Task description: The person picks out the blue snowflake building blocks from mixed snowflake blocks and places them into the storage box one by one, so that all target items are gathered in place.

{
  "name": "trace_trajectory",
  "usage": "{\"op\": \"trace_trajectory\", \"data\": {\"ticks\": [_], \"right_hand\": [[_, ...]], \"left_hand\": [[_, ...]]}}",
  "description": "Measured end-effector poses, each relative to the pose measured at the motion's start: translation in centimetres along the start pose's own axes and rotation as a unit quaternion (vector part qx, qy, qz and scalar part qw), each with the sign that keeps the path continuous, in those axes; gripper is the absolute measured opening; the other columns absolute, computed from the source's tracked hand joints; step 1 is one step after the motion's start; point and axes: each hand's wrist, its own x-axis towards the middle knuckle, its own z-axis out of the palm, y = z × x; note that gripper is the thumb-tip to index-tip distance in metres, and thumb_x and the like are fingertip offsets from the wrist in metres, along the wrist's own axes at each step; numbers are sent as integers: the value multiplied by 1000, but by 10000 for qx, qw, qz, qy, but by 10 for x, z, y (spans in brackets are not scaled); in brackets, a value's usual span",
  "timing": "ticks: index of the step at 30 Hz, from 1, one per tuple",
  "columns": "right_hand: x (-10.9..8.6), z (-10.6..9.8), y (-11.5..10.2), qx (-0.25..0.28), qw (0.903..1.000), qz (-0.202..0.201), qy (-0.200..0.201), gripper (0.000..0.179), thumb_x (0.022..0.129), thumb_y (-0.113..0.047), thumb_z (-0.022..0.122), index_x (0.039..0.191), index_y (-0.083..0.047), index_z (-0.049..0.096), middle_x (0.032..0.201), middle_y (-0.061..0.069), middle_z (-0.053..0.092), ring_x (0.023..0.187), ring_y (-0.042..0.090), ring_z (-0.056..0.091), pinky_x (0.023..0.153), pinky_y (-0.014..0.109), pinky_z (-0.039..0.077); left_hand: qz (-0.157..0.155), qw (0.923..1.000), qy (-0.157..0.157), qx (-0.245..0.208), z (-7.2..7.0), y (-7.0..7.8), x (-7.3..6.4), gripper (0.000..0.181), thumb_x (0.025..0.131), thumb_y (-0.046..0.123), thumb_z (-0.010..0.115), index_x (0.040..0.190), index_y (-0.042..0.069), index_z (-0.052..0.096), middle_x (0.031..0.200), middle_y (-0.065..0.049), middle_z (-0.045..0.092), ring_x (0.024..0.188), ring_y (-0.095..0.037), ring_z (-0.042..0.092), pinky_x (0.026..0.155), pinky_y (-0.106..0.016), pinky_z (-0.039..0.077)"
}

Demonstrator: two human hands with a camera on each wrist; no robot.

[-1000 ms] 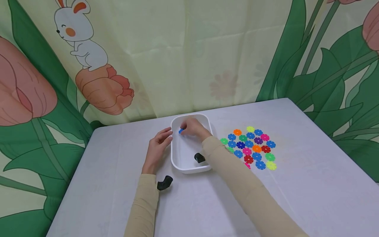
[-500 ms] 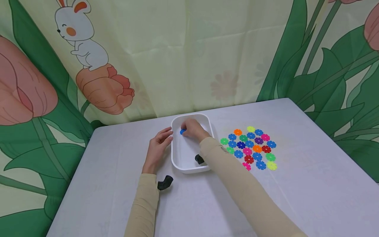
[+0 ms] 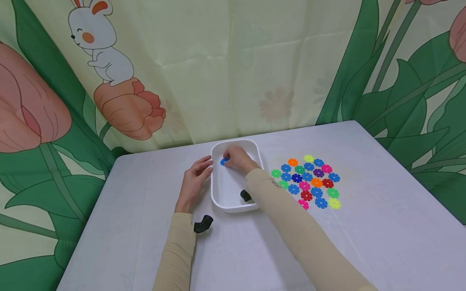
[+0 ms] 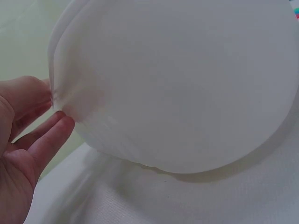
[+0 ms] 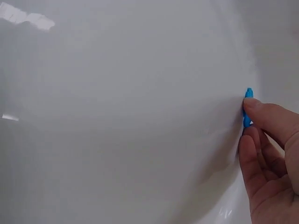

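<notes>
Inside the white plastic tub point(image 3: 218, 194), my right hand point(image 3: 240, 158) pinches a blue snowflake disc point(image 5: 247, 119) between thumb and fingers. In the right wrist view the disc stands on edge, close over the tub's smooth white floor point(image 5: 117, 93). My left hand point(image 3: 194, 182) is at the tub's left side, its fingers loosely extended and touching the outer wall. The left wrist view shows those fingertips point(image 4: 67, 122) against the translucent wall point(image 4: 187, 93), where they show faintly through.
Right of the tub lies a spread of flat notched discs, among them an orange disc point(image 3: 316, 183), a purple disc point(image 3: 318, 173) and a yellow disc point(image 3: 333, 203). A white cloth point(image 3: 134, 226) covers the table. Behind hangs a printed curtain point(image 3: 204, 72).
My right hand has shifted very slightly to the right inside the tub, still pinching the blue disc, whose tilt differs a little. My left hand stays at the tub's side.
</notes>
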Motion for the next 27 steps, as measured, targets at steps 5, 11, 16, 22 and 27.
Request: {"op": "trace_trajectory", "data": {"ticks": [5, 11, 16, 22, 27], "right_hand": [[1, 0, 1, -125, 9998, -118, 87, 26, 86, -10, 73, 109, 1, 71, 103, 13, 70, 95, 25, 60, 97, 32, 48], [2, 0, 2, -137, 9997, -145, 103, 25, 86, -10, 73, 109, 1, 71, 104, 13, 70, 97, 25, 60, 98, 33, 48], [3, 1, 3, -142, 9997, -148, 120, 25, 86, -11, 74, 109, 0, 71, 103, 12, 70, 96, 25, 60, 97, 32, 48], [2, 0, 3, 0, 9999, 6, 101, 26, 86, -11, 74, 110, 0, 71, 104, 12, 70, 96, 25, 60, 97, 32, 48], [2, -3, 4, 190, 9993, 303, 105, 27, 86, -12, 73, 111, -1, 71, 104, 11, 70, 95, 24, 59, 94, 31, 49]], "left_hand": [[-84, 9999, 18, 55, 0, 0, 0, 30, 95, 21, 66, 123, 10, 68, 139, 11, 53, 131, -14, 47, 107, -33, 42], [-74, 10000, 17, 43, 1, -1, 1, 31, 95, 20, 65, 124, 8, 67, 139, 9, 53, 132, -15, 46, 107, -33, 41], [9, 10000, -22, -4, 1, -1, 2, 31, 95, 18, 65, 124, 6, 67, 139, 6, 54, 132, -17, 46, 107, -33, 41], [-47, 10000, -27, 2, 1, -1, 2, 31, 95, 20, 65, 124, 7, 67, 139, 9, 53, 132, -14, 46, 107, -32, 41], [-93, 10000, 4, -15, 1, -2, 2, 32, 95, 19, 66, 124, 6, 67, 139, 8, 53, 131, -15, 47, 107, -33, 41]]}}
